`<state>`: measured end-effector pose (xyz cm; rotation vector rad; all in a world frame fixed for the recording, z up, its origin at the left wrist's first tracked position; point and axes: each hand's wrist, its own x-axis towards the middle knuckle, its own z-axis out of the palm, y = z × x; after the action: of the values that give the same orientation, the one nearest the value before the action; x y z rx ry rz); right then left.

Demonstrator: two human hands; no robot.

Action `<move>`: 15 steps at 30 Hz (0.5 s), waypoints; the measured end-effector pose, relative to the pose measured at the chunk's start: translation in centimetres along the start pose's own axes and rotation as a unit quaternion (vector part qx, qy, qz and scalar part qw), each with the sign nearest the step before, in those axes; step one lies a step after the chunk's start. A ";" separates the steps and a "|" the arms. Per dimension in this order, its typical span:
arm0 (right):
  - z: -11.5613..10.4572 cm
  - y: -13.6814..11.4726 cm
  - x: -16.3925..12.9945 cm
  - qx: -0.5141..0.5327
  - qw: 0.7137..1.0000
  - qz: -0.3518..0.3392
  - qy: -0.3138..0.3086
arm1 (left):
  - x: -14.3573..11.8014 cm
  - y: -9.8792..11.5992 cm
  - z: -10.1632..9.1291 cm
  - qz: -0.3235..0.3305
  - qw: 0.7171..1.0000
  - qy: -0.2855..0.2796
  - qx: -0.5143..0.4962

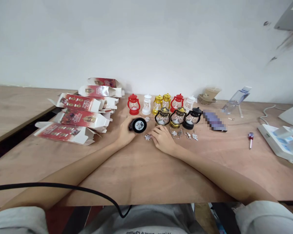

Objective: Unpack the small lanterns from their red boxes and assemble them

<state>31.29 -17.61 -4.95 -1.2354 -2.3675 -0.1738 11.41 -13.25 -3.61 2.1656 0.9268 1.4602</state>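
Observation:
My left hand [127, 131] is wrapped round a small black lantern [139, 125], tipped so that its round base, with a pale centre, faces me. My right hand [164, 139] rests low over the table, its fingers bent and drawn together. Whatever they may pinch is too small to tell. By these fingertips lies a silvery metal piece [147, 137] with thin wire. Just past the right hand stand a bronze lantern [162, 117], another bronze lantern [177, 118] and a black lantern [191, 119]. More thin metal pieces [190, 135] lie in front of them.
Behind stand red [134, 104], white [146, 104] and gold lanterns [158, 104]. Several open red-and-white boxes [81, 118] are piled at left. To the right are a blurred phone [214, 120], a bottle [236, 99], a screwdriver [251, 139] and a power strip [280, 143]. A black cable [63, 185] crosses in front.

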 end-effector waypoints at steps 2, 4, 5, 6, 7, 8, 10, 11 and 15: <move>0.0 0.0 0.0 0.000 1.000 0.001 -0.002 | 0.0 0.1 0.0 0.008 1.000 -0.012 0.004; -0.1 0.0 0.0 0.003 1.000 0.005 -0.002 | 0.0 0.2 -0.1 0.015 1.000 -0.021 0.013; -0.1 -0.1 0.1 0.005 1.000 0.008 -0.002 | 0.0 0.2 -0.1 0.018 0.999 -0.024 0.018; -0.1 -0.1 0.1 0.008 1.000 0.010 -0.003 | 0.0 0.2 -0.1 0.020 0.999 -0.026 0.022; 0.0 -0.1 0.1 0.011 1.000 0.012 -0.004 | 0.0 0.2 -0.1 0.021 0.999 -0.026 0.025; 0.0 0.0 0.1 0.015 1.000 0.014 -0.005 | 0.0 0.2 -0.2 0.022 0.999 -0.026 0.027; 0.1 0.0 0.1 0.023 1.000 0.014 -0.005 | 0.0 0.2 -0.1 0.020 0.999 -0.024 0.029; 0.2 0.1 0.1 0.026 1.000 0.012 -0.003 | 0.0 0.3 -0.1 0.019 0.999 -0.023 0.030; 0.3 0.2 0.0 0.040 0.998 -0.013 0.041 | -0.1 0.1 -0.1 0.021 0.999 -0.025 0.033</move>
<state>31.38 -17.40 -5.26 -1.1396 -2.2975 -0.1333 11.36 -13.37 -3.55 2.2710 0.9296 1.4052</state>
